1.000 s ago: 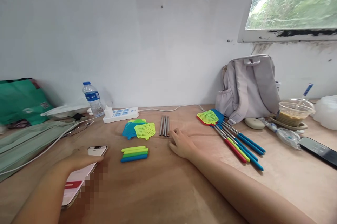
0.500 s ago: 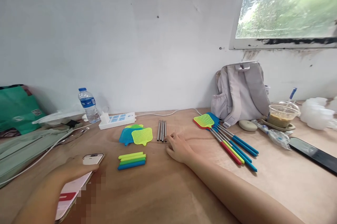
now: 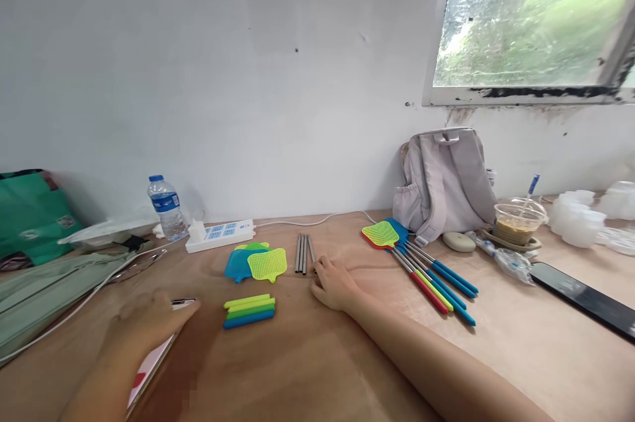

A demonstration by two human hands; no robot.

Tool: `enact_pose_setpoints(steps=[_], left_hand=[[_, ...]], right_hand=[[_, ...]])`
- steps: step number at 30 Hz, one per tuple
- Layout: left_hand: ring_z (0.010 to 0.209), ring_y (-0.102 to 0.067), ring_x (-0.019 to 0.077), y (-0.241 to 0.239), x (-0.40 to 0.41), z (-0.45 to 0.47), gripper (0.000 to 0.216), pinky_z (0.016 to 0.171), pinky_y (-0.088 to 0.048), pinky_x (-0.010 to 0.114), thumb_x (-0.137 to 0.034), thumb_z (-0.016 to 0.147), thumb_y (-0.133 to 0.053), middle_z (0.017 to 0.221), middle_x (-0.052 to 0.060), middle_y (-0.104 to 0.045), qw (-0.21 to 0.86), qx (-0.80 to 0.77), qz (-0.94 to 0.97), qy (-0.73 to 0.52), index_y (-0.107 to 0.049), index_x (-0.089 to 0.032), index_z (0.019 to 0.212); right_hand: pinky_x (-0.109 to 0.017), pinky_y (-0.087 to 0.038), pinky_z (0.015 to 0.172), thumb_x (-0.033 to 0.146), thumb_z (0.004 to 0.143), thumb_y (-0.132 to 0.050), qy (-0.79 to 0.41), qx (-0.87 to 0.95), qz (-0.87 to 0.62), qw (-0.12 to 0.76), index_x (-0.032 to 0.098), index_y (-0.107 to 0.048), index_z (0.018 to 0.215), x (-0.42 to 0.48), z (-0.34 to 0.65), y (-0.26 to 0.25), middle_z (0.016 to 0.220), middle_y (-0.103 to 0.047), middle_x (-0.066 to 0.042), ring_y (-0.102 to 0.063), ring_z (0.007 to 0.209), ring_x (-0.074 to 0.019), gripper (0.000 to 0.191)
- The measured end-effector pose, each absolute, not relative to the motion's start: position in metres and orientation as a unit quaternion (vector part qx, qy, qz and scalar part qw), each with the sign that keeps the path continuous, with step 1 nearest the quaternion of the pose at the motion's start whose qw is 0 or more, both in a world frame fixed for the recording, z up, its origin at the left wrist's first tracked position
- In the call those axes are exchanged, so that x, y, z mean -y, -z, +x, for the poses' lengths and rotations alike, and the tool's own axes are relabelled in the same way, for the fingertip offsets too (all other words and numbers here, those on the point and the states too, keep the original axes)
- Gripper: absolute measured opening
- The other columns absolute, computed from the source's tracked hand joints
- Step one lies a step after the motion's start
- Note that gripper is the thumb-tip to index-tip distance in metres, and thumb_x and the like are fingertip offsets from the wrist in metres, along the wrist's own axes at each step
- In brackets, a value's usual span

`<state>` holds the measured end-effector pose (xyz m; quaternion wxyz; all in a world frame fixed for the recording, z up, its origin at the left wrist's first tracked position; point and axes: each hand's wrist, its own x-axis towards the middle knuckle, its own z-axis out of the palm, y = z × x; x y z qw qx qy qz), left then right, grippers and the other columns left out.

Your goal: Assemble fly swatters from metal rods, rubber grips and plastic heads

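My right hand [image 3: 336, 286] rests on the table with curled fingers, its fingertips closed on the lower end of a thin metal rod [image 3: 311, 250]. That rod slants slightly away from several other metal rods [image 3: 301, 254] lying side by side. My left hand [image 3: 143, 326] is over a phone [image 3: 157, 357], thumb stretched across it and the other fingers partly blurred. Between the hands lie yellow, green and blue handle grips [image 3: 249, 311] in a row. Behind them, loose mesh fly swatter heads [image 3: 268, 264] overlap in a pile.
Assembled fly swatters [image 3: 431, 276] lie at right, before a grey backpack [image 3: 446, 184]. Further right are a drink cup [image 3: 518, 222] and a black phone [image 3: 585, 296]. A power strip [image 3: 221, 235] and water bottle [image 3: 167, 207] stand at back left, near a green bag [image 3: 37, 220].
The rod at my right fingertips has swung away from the other rods. My left hand has shifted up along the phone. The camera view has tilted slightly upward and turned right.
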<state>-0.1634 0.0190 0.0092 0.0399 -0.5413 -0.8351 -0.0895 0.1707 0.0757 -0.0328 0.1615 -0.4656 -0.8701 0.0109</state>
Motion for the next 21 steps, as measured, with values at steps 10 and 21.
enact_pose_setpoints(steps=[10, 21], left_hand=[[0.087, -0.053, 0.0228, -0.007, -0.012, -0.051, 0.025, 0.076, -0.038, 0.034, -0.024, 0.071, -0.041, 0.095, 0.005, -0.059, 0.079, 0.575, -0.803, 0.131, -0.058, -0.021, 0.088], [0.07, -0.052, 0.019, -0.007, -0.006, -0.04, 0.015, 0.066, -0.037, 0.032, -0.016, 0.068, -0.042, 0.075, 0.002, -0.061, 0.07, 0.517, -0.843, 0.132, -0.056, -0.021, 0.068]], right_hand=[[-0.029, -0.038, 0.066, 0.025, 0.082, -0.04, -0.002, 0.849, -0.501, 0.166, 0.014, -0.051, 0.1, -0.051, 0.2, 0.033, 0.1, -0.053, -0.011, -0.054, 0.081, -0.0207, 0.024], [-0.024, -0.028, 0.056, 0.023, 0.076, -0.048, -0.062, 0.854, -0.5, 0.13, 0.018, -0.054, 0.072, 0.0, 0.251, 0.028, 0.074, -0.058, -0.003, -0.052, 0.068, -0.0146, 0.009]])
